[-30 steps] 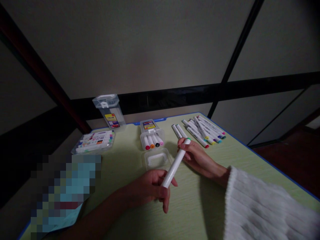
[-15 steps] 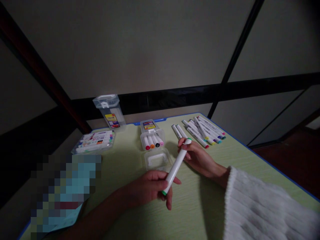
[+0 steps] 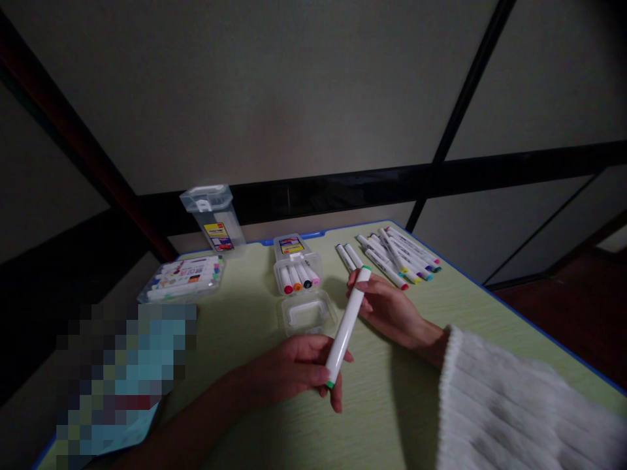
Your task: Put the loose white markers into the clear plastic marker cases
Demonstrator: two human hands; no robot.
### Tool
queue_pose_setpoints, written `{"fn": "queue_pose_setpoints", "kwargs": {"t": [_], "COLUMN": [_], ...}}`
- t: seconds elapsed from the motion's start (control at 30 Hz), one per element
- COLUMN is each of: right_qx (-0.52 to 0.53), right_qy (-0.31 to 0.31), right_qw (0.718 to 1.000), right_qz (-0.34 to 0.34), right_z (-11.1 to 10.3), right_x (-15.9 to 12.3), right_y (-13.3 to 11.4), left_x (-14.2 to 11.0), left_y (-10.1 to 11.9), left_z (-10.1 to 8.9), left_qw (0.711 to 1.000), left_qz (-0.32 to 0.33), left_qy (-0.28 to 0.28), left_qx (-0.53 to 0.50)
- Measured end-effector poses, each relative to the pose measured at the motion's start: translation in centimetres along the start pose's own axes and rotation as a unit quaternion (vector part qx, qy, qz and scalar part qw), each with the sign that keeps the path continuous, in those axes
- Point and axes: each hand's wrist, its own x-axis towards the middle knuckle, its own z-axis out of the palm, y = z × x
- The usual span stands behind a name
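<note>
A white marker (image 3: pixel 347 331) with green ends slants between my two hands, above the table. My left hand (image 3: pixel 298 369) grips its lower end between thumb and fingers. Around the upper end, my right hand (image 3: pixel 386 303) is closed in a pinch. Just beyond my left hand lies an open clear plastic lid (image 3: pixel 309 314). Behind the lid, a clear case (image 3: pixel 296 264) rests on its side, with several markers inside showing red, orange, black and pink ends. Two white markers (image 3: pixel 345 256) lie beyond my right hand, beside a loose pile of markers (image 3: pixel 399 254).
At the back left stands a tall clear box (image 3: pixel 215 222) with a latched lid. In front of it lies a clear pack of markers (image 3: pixel 183 277). A blurred light-blue object (image 3: pixel 147 372) is at the left. The green table (image 3: pixel 490 352) has a blue edge and meets a wall.
The marker has turned slightly more upright, its lower end shifting right and a little down. Both hands keep hold of it, and the things on the table stay put.
</note>
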Motion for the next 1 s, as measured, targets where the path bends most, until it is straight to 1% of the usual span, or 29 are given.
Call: {"fn": "queue_pose_setpoints", "kwargs": {"t": [0.33,0.5,0.63,1.0], "right_qx": [-0.02,-0.033,-0.044,-0.042], "right_qy": [-0.02,-0.048,-0.06,-0.075], "right_qw": [1.0,0.998,0.997,0.996], "right_qz": [0.002,0.011,0.016,0.019], "right_z": [-0.2,-0.08,-0.05,-0.19], "right_x": [-0.03,-0.18,-0.26,-0.28], "right_y": [0.27,0.2,0.21,0.46], "left_x": [-0.06,0.05,0.08,0.15], "left_y": [0.23,-0.14,-0.2,0.51], "left_z": [0.05,-0.3,-0.29,0.22], "left_qw": [1.0,0.999,0.999,1.0], "left_qz": [0.001,-0.005,-0.013,-0.011], "left_qy": [-0.015,-0.006,-0.01,-0.002], "left_qx": [-0.017,-0.034,-0.041,-0.005]}}
